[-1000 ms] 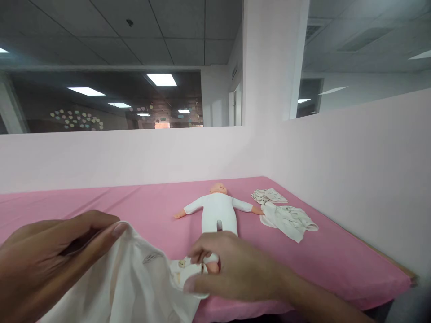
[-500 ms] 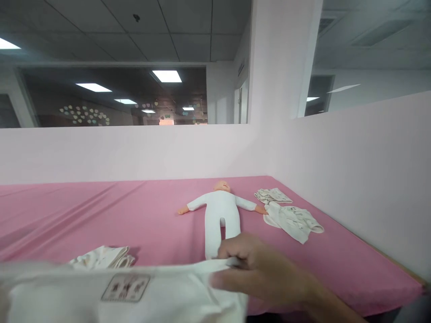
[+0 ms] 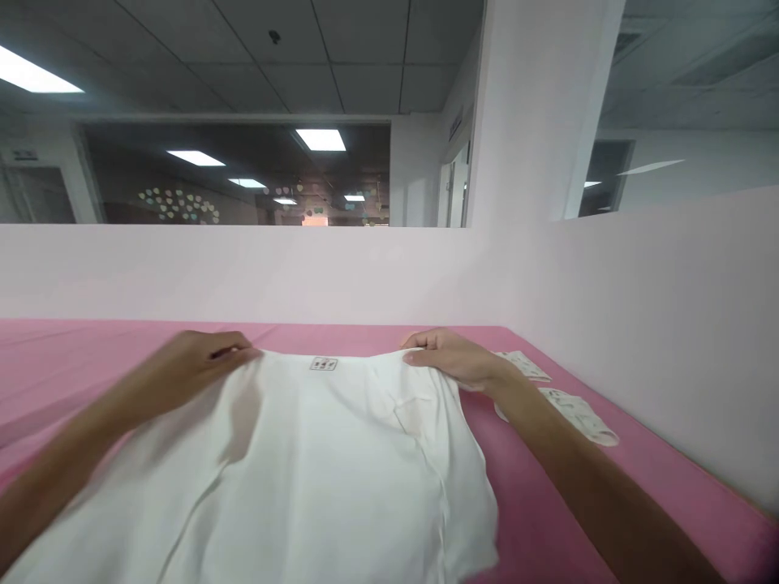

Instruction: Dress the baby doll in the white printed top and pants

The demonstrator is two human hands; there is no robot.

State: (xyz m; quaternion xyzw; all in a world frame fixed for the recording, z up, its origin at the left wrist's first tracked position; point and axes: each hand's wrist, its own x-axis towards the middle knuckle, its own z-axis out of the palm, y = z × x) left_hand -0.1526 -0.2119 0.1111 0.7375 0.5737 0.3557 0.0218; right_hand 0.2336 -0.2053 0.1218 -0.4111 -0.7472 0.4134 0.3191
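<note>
evenly, then: the soft white cloth garment hangs between the two hands, which sit well apart, each pinching its top edge between thumb and fingers, the left hand on one side of the small dark-printed rectangular label and the right hand on the other. to hold it well, i'd keep both pinches level and draw them gently apart, since the edge dips a little between them and creases run down both sides. it is held up in front of the pink-sheeted counter, with pale patterned fabric pieces lying to its right.

against half a second ago, the left hand has come into view, the garment's top edge sits higher, and the label looks smaller. the white-suited doll, plain to see then, is now almost wholly screened by garment and right hand; the folded patterned cloth at left is hidden too.
</note>
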